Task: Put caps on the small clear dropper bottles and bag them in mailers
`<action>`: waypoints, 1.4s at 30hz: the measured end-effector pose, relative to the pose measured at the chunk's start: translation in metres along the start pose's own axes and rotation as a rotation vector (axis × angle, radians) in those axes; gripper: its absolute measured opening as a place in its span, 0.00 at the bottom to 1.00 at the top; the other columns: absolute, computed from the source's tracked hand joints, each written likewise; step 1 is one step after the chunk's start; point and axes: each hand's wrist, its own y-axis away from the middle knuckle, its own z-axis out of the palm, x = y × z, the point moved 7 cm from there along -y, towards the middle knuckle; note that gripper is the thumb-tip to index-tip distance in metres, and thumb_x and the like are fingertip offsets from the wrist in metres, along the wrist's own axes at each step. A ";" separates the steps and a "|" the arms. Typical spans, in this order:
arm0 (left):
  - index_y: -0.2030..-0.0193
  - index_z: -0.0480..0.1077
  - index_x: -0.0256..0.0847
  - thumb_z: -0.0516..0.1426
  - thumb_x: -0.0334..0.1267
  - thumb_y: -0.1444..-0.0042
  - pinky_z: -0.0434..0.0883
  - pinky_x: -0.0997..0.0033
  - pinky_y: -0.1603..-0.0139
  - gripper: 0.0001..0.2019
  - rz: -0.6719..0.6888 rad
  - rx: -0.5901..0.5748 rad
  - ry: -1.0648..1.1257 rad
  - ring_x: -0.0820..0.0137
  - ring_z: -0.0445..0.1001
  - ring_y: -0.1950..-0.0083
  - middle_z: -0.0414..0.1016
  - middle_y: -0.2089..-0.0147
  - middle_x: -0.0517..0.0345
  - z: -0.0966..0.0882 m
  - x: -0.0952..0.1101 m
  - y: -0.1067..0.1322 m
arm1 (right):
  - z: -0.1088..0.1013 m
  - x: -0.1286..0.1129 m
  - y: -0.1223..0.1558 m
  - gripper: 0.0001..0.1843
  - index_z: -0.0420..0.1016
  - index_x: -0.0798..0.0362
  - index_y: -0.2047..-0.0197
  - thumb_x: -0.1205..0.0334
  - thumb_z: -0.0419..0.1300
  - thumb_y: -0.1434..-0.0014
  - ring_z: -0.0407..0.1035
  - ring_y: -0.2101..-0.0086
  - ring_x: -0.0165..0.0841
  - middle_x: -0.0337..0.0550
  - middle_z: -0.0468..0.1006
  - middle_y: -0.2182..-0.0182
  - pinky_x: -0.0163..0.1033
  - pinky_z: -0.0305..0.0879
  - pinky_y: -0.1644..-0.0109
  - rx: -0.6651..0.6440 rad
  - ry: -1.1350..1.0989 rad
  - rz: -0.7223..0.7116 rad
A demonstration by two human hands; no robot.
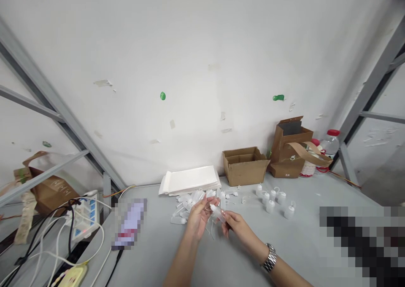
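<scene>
A small translucent plastic squeeze bottle (pixel 217 213) lies tilted between my hands, its white tip toward the upper left. My right hand (pixel 234 224), with a metal watch on its wrist, grips the lower end of the bottle. At the tip end, the curled fingers of my left hand (pixel 198 218) close in around the bottle's nozzle, where a thin loop shows; the exact contact is too small to make out. Behind my left hand spreads a pile of similar loose bottles (pixel 185 205). Several short white-capped bottles (pixel 270 206) stand upright to the right.
White flat sheets or trays (pixel 191 179) lie stacked by the wall. Beside them are an open cardboard box (pixel 247 173), a brown paper bag (pixel 286 160) and a red-capped jar (pixel 330 146). At left lie a phone (pixel 131 223), a power strip (pixel 84 217) and tangled cables.
</scene>
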 end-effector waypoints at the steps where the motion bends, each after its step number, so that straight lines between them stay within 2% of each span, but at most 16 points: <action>1: 0.69 0.74 0.33 0.62 0.37 0.54 0.70 0.72 0.56 0.08 0.004 -0.005 -0.007 0.65 0.77 0.60 0.80 0.66 0.49 0.000 0.000 0.000 | 0.000 0.000 0.000 0.29 0.64 0.54 0.75 0.32 0.51 0.53 0.59 0.84 0.27 0.34 0.66 0.87 0.35 0.57 0.74 0.001 0.003 0.000; 8: 0.70 0.75 0.33 0.65 0.42 0.60 0.68 0.65 0.52 0.14 0.052 -0.039 -0.111 0.60 0.76 0.58 0.80 0.65 0.46 0.001 0.004 0.001 | -0.001 0.002 -0.001 0.30 0.64 0.54 0.74 0.31 0.48 0.53 0.59 0.84 0.27 0.35 0.67 0.87 0.35 0.57 0.75 0.007 0.052 0.002; 14: 0.70 0.76 0.32 0.64 0.44 0.60 0.65 0.60 0.49 0.15 0.088 -0.051 -0.218 0.56 0.76 0.56 0.78 0.59 0.40 0.003 0.008 0.003 | -0.003 0.006 -0.003 0.31 0.66 0.55 0.72 0.32 0.48 0.51 0.59 0.84 0.28 0.36 0.68 0.86 0.35 0.56 0.76 0.027 0.089 -0.009; 25: 0.68 0.76 0.32 0.64 0.45 0.60 0.65 0.60 0.50 0.16 0.066 -0.053 -0.228 0.56 0.74 0.54 0.77 0.57 0.39 0.007 -0.001 0.005 | -0.006 0.005 -0.002 0.29 0.63 0.53 0.73 0.33 0.48 0.51 0.59 0.83 0.28 0.35 0.67 0.86 0.35 0.57 0.76 0.093 0.154 -0.039; 29: 0.67 0.75 0.33 0.62 0.45 0.56 0.67 0.63 0.50 0.15 0.039 -0.071 -0.141 0.59 0.74 0.53 0.77 0.55 0.42 0.008 -0.004 0.003 | -0.007 0.007 -0.004 0.28 0.63 0.53 0.73 0.33 0.48 0.51 0.60 0.84 0.27 0.35 0.67 0.86 0.35 0.57 0.76 0.094 0.129 -0.042; 34: 0.64 0.74 0.35 0.56 0.47 0.47 0.68 0.66 0.51 0.16 -0.044 -0.024 -0.004 0.64 0.76 0.56 0.78 0.59 0.46 0.002 -0.009 -0.001 | -0.005 0.007 -0.004 0.30 0.64 0.54 0.72 0.31 0.48 0.52 0.60 0.84 0.27 0.35 0.68 0.86 0.35 0.57 0.76 0.083 0.087 -0.048; 39: 0.69 0.74 0.34 0.63 0.43 0.56 0.69 0.70 0.55 0.13 0.039 -0.015 -0.042 0.64 0.76 0.58 0.79 0.63 0.49 0.000 -0.004 -0.002 | -0.005 0.008 -0.004 0.29 0.64 0.53 0.72 0.33 0.48 0.50 0.60 0.84 0.28 0.35 0.67 0.86 0.35 0.57 0.76 0.091 0.100 -0.048; 42: 0.70 0.75 0.34 0.65 0.44 0.61 0.68 0.67 0.53 0.14 0.086 -0.021 -0.090 0.62 0.76 0.57 0.79 0.64 0.49 0.002 -0.002 0.001 | -0.005 0.009 -0.004 0.28 0.63 0.53 0.72 0.33 0.47 0.50 0.60 0.84 0.28 0.35 0.67 0.86 0.35 0.57 0.76 0.090 0.113 -0.049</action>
